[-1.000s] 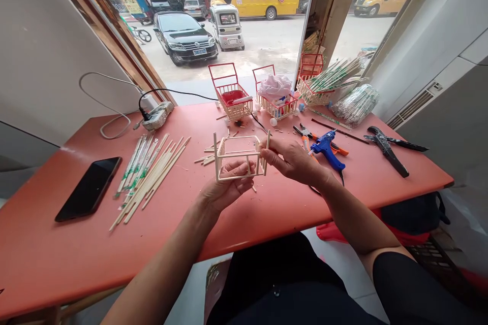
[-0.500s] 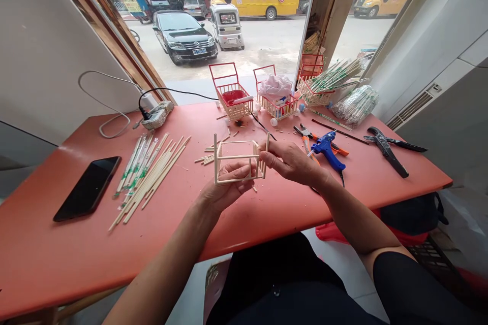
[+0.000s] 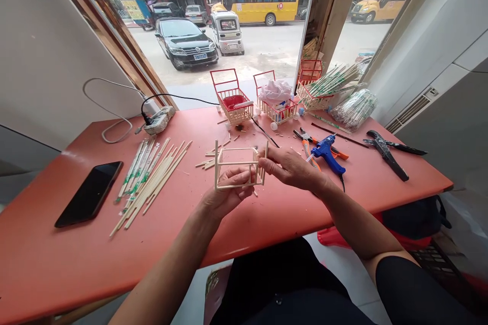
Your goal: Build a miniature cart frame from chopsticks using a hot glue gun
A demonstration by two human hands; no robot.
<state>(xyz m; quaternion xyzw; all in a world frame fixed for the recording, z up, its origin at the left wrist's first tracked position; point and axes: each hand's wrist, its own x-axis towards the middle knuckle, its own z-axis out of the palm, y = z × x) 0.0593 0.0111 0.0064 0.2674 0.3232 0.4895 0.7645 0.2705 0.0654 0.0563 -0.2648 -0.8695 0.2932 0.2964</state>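
A small box-shaped frame of pale wooden sticks is held up over the table, two taller sticks rising at its near corners. My left hand grips it from below, its fingers closed inside the frame around an upright stick. At the frame's right side, my right hand pinches the upright and bars there; its fingertips are partly hidden behind the sticks. Short cut sticks lie on the table just behind the frame. A blue glue gun rests to the right of my right hand.
On the red table lie a phone, loose chopsticks, pliers and black-handled cutters. A power strip stands back left. Small stick carts line the window side, beside wrapped chopsticks.
The view has tilted up slightly, so everything sits a little lower in the picture. Both hands keep their hold on the stick frame, with hardly any other movement.
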